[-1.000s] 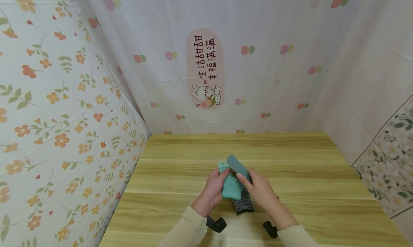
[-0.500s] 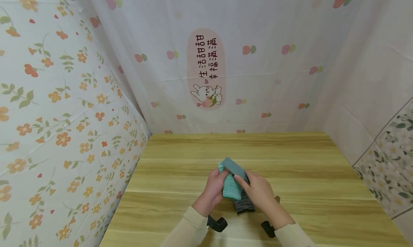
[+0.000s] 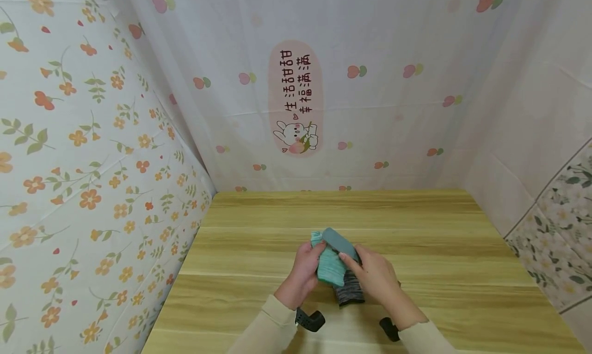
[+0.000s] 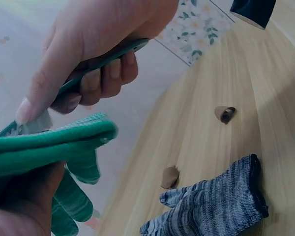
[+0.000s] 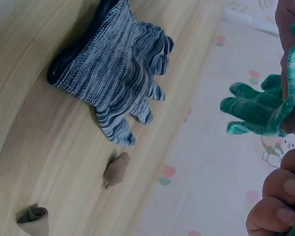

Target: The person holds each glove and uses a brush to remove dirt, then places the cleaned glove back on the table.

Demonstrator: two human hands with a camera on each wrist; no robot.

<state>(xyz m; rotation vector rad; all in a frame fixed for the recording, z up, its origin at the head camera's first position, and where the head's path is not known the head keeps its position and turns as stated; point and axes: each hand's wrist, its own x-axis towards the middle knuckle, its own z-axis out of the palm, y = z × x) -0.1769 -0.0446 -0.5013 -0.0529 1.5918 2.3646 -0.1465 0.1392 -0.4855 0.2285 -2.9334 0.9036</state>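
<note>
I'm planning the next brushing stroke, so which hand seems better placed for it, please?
Probably the right hand: it grips the brush at the green glove, while the left hand holds that glove.

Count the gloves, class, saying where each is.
2: the green glove in the left hand, and the grey striped glove on the table. Another could be hidden beneath.

By the person, a left sleeve (image 3: 265, 325) and a right sleeve (image 3: 424, 337) of plain cream cloth are worn; near them, two black curved pieces (image 3: 313, 321) can be seen.
</note>
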